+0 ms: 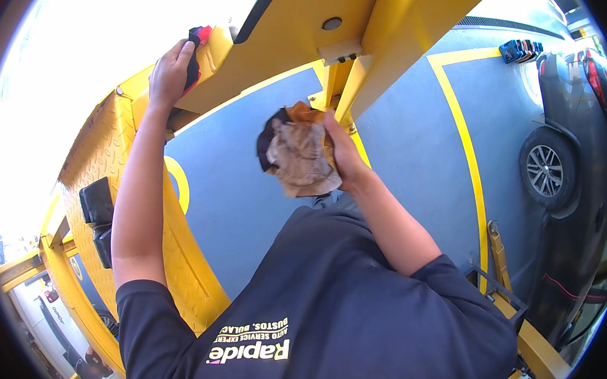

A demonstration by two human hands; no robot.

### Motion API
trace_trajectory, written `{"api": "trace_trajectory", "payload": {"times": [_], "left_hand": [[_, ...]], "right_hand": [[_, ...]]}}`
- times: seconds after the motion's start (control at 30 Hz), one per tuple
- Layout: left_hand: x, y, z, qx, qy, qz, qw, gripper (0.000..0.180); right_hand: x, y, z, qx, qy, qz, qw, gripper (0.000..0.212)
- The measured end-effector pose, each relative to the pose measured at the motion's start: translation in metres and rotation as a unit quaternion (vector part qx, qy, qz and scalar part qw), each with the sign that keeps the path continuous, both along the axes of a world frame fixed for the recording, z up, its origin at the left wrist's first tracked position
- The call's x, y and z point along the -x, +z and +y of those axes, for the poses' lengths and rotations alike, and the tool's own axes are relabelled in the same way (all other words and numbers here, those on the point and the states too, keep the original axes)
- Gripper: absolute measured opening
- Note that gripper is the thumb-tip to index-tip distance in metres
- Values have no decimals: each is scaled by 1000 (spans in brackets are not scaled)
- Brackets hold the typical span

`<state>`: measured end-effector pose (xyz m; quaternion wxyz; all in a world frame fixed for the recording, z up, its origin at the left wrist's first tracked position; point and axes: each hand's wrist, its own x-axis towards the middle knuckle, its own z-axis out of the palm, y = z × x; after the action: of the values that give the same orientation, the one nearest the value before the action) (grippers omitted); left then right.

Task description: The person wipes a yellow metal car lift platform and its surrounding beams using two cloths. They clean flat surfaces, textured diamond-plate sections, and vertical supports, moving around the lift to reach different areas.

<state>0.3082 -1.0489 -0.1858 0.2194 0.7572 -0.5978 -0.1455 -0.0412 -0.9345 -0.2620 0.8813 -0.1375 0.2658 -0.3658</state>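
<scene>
My left hand is raised at the upper left, its fingers closed around a black and red cloth beside the edge of a yellow steel lift beam. I cannot tell whether the cloth touches the beam. In front of my body, my right hand grips a bunched bundle of rags in beige, black and orange. This bundle is slightly blurred and hangs below the beam, over the blue floor. My right fingers are mostly hidden behind it.
A yellow tread-plate ramp with black blocks runs along the left. A yellow post rises ahead. At the right stands a dark car, with several small blue items behind it. Yellow lines mark the blue floor.
</scene>
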Motion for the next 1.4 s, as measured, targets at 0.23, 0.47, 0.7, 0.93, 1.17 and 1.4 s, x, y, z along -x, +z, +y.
{"api": "trace_trajectory", "payload": {"times": [0.23, 0.47, 0.7, 0.93, 1.17, 1.4], "left_hand": [[-8, -1, -2, 21, -4, -39, 999, 55], [-3, 0, -1, 9, 4, -38, 999, 56], [-4, 2, -2, 3, -14, -43, 999, 57], [-2, 5, -3, -7, -19, -43, 999, 57], [-6, -4, -2, 21, -36, -33, 999, 56], [-5, 1, 0, 33, -46, -34, 998, 55]], "right_hand": [[15, 33, -22, 2, -3, -229, 973, 76], [39, -30, -2, -47, -130, -27, 990, 54], [-23, 35, -93, 143, -348, 183, 908, 52], [-63, 2, -121, 301, -367, 585, 658, 49], [-103, -11, -91, 374, -312, 543, 684, 35], [-66, 11, -121, 312, -331, 558, 694, 27]]}}
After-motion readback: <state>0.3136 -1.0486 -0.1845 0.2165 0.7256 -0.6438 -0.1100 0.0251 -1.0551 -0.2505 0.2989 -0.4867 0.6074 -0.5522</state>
